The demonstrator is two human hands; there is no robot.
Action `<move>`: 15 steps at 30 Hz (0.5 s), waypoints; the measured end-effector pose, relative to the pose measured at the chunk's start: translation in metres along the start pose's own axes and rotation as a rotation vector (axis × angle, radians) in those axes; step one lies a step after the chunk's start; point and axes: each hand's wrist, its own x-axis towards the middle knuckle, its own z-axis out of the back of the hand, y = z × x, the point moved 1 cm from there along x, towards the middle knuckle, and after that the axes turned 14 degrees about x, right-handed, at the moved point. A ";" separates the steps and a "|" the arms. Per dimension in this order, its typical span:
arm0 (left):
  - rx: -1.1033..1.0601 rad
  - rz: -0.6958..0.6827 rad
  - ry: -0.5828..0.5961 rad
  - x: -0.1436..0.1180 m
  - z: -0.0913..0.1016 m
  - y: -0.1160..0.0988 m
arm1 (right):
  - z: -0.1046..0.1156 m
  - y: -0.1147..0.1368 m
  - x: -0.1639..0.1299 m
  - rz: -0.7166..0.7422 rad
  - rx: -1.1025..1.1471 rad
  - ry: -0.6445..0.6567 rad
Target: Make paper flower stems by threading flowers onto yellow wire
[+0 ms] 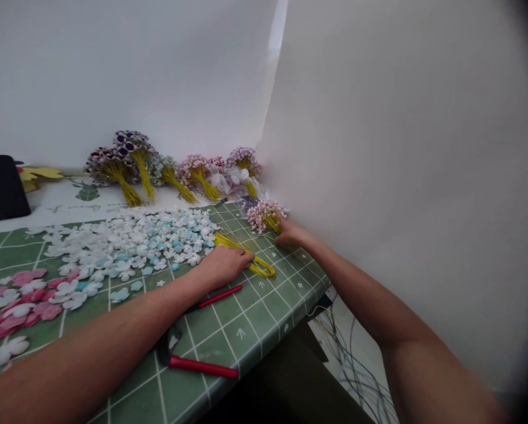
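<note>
My right hand (289, 231) reaches to the table's far right corner. Its thumb and fingers close around the yellow stems of a bunch of small pink flowers (264, 213). My left hand (227, 265) lies low over a looped bundle of yellow wires (264, 268), its fingers curled on the wires; the fingertips are partly hidden. Just below that hand is a red-handled tool (220, 295), its head hidden by my forearm. Nearer the front edge lies a second red handle (204, 366) with a dark head.
White and pale blue petals (131, 241) cover much of the green gridded tablecloth (241, 330); pink petals (29, 297) lie at left. Several flower bunches (197, 174) line the wall. A black tablet-like panel (3, 188) stands far left. Cables (352, 365) trail on the floor.
</note>
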 end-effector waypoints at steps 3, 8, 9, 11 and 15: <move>-0.005 0.002 0.004 0.000 0.000 0.000 | -0.001 0.006 0.004 -0.054 -0.027 -0.003; 0.007 0.009 -0.007 -0.001 -0.002 0.000 | 0.000 0.006 0.011 -0.079 -0.047 0.009; 0.007 0.008 -0.008 -0.001 -0.002 0.000 | 0.000 0.005 0.012 -0.078 -0.050 0.014; 0.006 0.004 -0.010 -0.001 -0.003 0.000 | 0.000 0.004 0.013 -0.082 -0.059 0.011; 0.013 0.004 -0.016 -0.001 -0.003 0.000 | 0.001 0.001 0.013 -0.102 -0.070 -0.027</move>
